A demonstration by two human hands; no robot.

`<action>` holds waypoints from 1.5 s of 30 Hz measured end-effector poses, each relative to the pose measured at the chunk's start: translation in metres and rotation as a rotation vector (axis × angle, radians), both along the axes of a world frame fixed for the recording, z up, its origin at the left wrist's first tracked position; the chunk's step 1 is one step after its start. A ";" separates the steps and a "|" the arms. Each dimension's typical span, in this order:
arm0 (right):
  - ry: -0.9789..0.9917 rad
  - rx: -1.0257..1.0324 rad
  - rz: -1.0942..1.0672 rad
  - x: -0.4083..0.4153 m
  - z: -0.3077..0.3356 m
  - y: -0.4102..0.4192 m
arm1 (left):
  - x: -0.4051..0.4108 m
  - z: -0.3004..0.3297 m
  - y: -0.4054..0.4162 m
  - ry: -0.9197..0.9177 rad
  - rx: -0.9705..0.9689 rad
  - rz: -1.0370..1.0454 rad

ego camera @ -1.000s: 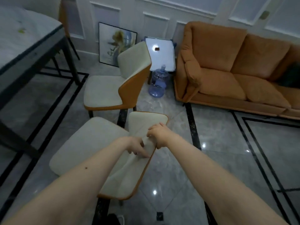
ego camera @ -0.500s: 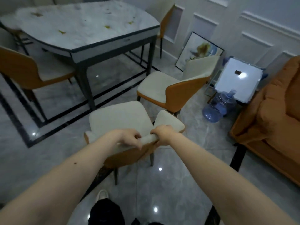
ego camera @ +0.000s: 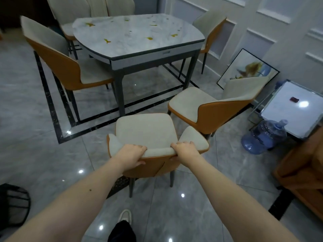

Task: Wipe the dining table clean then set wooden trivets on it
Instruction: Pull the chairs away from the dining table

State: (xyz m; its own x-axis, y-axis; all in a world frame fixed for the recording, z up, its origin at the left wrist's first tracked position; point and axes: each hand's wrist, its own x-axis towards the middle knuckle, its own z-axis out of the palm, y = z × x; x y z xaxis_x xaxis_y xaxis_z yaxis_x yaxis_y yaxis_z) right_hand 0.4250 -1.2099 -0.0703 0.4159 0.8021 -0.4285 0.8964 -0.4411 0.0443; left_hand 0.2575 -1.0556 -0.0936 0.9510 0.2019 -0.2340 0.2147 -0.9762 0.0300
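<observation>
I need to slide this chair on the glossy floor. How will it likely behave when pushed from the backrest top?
The chair probably slides easily: thin legs on polished tile. Pushed high, where the left hand and right hand hold it, it may tip forward. The padded rim should give a firm hold.

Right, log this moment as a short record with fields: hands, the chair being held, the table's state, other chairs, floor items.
left hand: grips the top of the backrest
right hand: grips the same backrest
held chair: upright on the floor, apart from the table
dining table: marble top, yellow scraps scattered on it, not yet wiped
trivets: none visible
second loose chair: right of the held one
water jug: on the floor at right
</observation>
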 end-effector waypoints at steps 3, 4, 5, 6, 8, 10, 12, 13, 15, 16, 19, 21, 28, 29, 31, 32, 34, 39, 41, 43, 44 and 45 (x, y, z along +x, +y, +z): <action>0.007 0.016 -0.025 0.016 0.000 0.013 | 0.018 0.000 0.014 0.002 0.004 0.004; 0.009 0.018 -0.030 0.022 0.000 0.017 | 0.025 -0.001 0.019 0.000 0.006 0.003; 0.010 0.020 -0.035 0.028 0.000 0.022 | 0.032 -0.001 0.025 0.002 0.010 0.000; 0.012 0.019 -0.040 0.035 0.000 0.028 | 0.040 -0.001 0.030 0.000 0.016 -0.004; 0.016 0.001 -0.053 0.049 0.000 0.040 | 0.053 -0.001 0.042 0.001 0.018 -0.010; 0.015 -0.023 -0.058 0.063 0.000 0.053 | 0.067 -0.003 0.056 -0.005 0.015 -0.025; 0.009 -0.036 -0.054 0.076 0.000 0.065 | 0.079 -0.003 0.068 -0.008 0.001 -0.038; 0.003 -0.036 -0.052 0.081 -0.001 0.070 | 0.084 -0.003 0.073 -0.011 -0.002 -0.041; -0.013 -0.024 -0.065 0.093 -0.002 0.082 | 0.097 -0.004 0.086 -0.022 0.006 -0.049; -0.011 -0.031 -0.076 0.098 -0.001 0.087 | 0.104 -0.003 0.091 -0.027 0.011 -0.054; -0.015 -0.060 -0.108 0.117 0.001 0.110 | 0.125 -0.004 0.111 -0.034 0.008 -0.065; -0.012 -0.072 -0.128 0.128 0.002 0.122 | 0.137 -0.004 0.123 -0.033 0.008 -0.070; -0.008 -0.110 -0.142 0.162 0.002 0.175 | 0.170 -0.002 0.172 -0.051 0.026 -0.081; -0.003 -0.123 -0.144 0.167 0.002 0.181 | 0.174 -0.002 0.177 -0.051 0.030 -0.075; 0.001 -0.132 -0.141 0.177 0.000 0.192 | 0.182 -0.002 0.186 -0.058 0.034 -0.057; 0.000 -0.123 -0.136 0.181 0.000 0.196 | 0.186 -0.002 0.190 -0.063 0.032 -0.045; -0.005 -0.086 -0.119 0.191 -0.001 0.203 | 0.195 -0.003 0.196 -0.069 0.032 -0.019; -0.014 -0.046 -0.089 0.214 0.003 0.220 | 0.218 -0.001 0.204 -0.058 0.035 0.117; -0.017 -0.051 -0.080 0.224 0.003 0.228 | 0.229 0.000 0.205 -0.031 0.048 0.184; -0.018 -0.045 -0.067 0.235 0.002 0.235 | 0.241 0.002 0.203 -0.009 0.048 0.268; -0.019 -0.048 -0.061 0.238 0.002 0.238 | 0.247 0.003 0.203 0.004 0.046 0.305; -0.023 -0.056 -0.058 0.241 0.002 0.240 | 0.251 0.004 0.202 0.013 0.044 0.339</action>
State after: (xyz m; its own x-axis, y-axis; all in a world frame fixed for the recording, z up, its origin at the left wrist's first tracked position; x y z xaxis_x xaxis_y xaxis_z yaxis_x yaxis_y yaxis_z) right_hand 0.6663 -0.9697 -0.0683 0.4717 0.7514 -0.4615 0.8676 -0.4888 0.0909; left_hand 0.5084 -0.8533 -0.0899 0.8250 0.5164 -0.2295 0.5274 -0.8495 -0.0152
